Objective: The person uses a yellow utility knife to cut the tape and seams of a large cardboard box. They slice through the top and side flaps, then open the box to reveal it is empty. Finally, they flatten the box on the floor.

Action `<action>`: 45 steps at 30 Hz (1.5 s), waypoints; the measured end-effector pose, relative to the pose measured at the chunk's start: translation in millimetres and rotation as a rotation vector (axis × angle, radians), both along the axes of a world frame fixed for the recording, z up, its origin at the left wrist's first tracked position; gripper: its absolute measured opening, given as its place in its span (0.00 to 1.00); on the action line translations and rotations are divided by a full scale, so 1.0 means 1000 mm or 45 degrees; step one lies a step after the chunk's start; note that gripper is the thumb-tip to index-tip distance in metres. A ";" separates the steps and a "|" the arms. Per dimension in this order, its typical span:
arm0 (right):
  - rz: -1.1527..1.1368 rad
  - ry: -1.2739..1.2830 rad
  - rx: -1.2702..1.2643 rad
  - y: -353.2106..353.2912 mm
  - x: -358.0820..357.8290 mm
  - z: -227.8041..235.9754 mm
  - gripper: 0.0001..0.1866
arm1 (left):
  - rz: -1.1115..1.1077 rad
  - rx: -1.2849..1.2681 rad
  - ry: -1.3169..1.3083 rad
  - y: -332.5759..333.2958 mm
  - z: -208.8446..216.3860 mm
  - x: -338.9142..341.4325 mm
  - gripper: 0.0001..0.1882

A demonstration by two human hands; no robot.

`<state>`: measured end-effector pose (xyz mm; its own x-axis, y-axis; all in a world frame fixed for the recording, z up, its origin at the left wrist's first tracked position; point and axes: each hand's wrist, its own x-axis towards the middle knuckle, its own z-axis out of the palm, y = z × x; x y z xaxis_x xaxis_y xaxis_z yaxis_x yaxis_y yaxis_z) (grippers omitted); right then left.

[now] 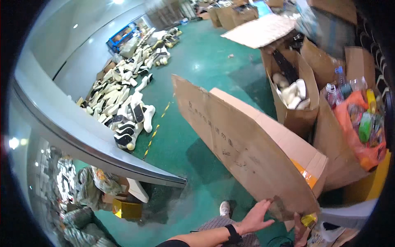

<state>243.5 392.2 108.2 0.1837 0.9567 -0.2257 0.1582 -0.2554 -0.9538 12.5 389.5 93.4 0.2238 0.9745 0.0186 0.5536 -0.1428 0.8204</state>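
Standing before you on a slant is the large carton (pixel 230 144): brown board, long outer panel, ragged top edge, creased near your end, dark print across the face. Paler panel behind it, smooth, with a strip of glossy orange tape (pixel 303 173) near its lower end.

Your left grip (pixel 254 218) is spread, fingertips against the board's low near edge, thumb apart from the fingers; nothing pinched that shows. Black wristband (pixel 233 234) on that wrist. Your right grip (pixel 301 231) is by the carton's bottom right corner, beside a shiny, crumpled-looking yellow piece (pixel 308 220); whether it pinches that, the board or neither, you cannot tell.

Hard to make out: most of the right grip, cut by the lower edge; the pale clutter to its right, blurred; the carton's underside, out of sight.

Position: the carton rises beyond both grips and runs away up and left; its low corner lies between them.

Around you: glossy green floor (pixel 197 201); at left a heap of smooth, curved white and black pieces (pixel 123 103). At right, an open box (pixel 292 115) of rounded white forms, then clear and coloured plastic bottles (pixel 365 127) with a thin, wrinkled orange bag (pixel 349 111). Bottom left, rumpled grey bags (pixel 87 187) near a shiny gold box (pixel 126 209).
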 end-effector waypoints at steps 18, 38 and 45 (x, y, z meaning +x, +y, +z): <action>0.553 0.115 0.975 0.122 -0.304 0.298 0.13 | 0.884 0.699 -0.094 0.142 0.233 -0.277 0.38; 0.134 0.229 0.252 0.211 -0.272 0.014 0.19 | 1.199 0.767 -0.503 0.350 0.385 -0.666 0.20; 0.409 -0.031 0.801 0.377 -0.410 0.148 0.19 | 1.414 0.984 -0.894 0.332 0.370 -0.834 0.19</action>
